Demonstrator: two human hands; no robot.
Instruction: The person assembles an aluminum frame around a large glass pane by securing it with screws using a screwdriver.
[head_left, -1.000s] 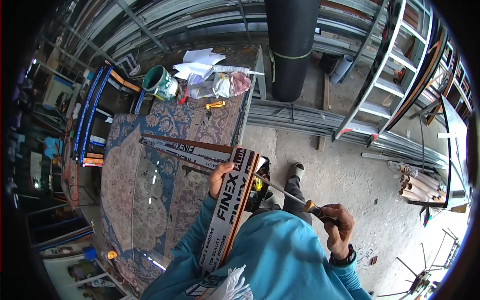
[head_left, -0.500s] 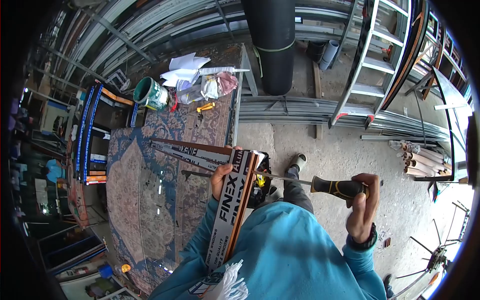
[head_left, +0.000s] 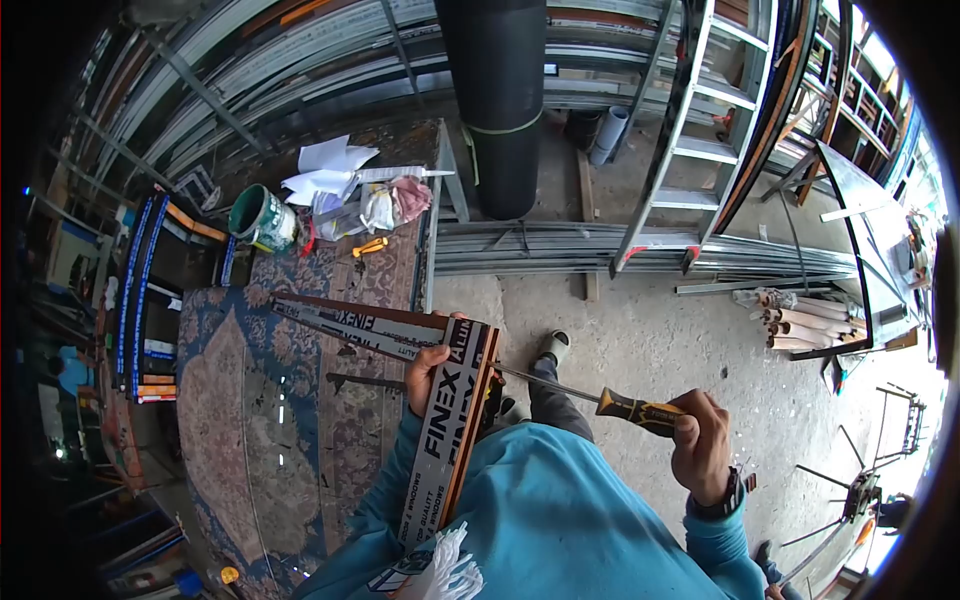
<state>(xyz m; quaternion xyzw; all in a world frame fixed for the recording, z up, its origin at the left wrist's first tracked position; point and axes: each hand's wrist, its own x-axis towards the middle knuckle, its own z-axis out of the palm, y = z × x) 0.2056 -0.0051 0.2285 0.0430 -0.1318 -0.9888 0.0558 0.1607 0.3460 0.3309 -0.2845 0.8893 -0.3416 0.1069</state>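
My left hand [head_left: 428, 377] is closed on a frame [head_left: 443, 420] of brown profiles wrapped in white FINEX tape, near its corner. One arm of the frame runs toward my body; the other reaches left over the carpeted table [head_left: 345, 420]. My right hand [head_left: 700, 447] grips the black and yellow handle of a long screwdriver [head_left: 637, 410]. The shaft points left, and its tip meets the right edge of the frame close to the corner. The exact contact at the tip is too small to make out.
A green bucket [head_left: 262, 219], papers [head_left: 330, 170], rags [head_left: 395, 204] and a yellow-handled tool [head_left: 370, 246] lie at the table's far end. Beyond stand a black roll [head_left: 497, 110] and a ladder [head_left: 690, 150]. Wrapped rolls [head_left: 810, 322] lie right.
The whole view has shifted, so the surroundings appear further left and lower. My right hand has turned a little around the screwdriver handle, its fingers more folded. My left hand keeps its hold.
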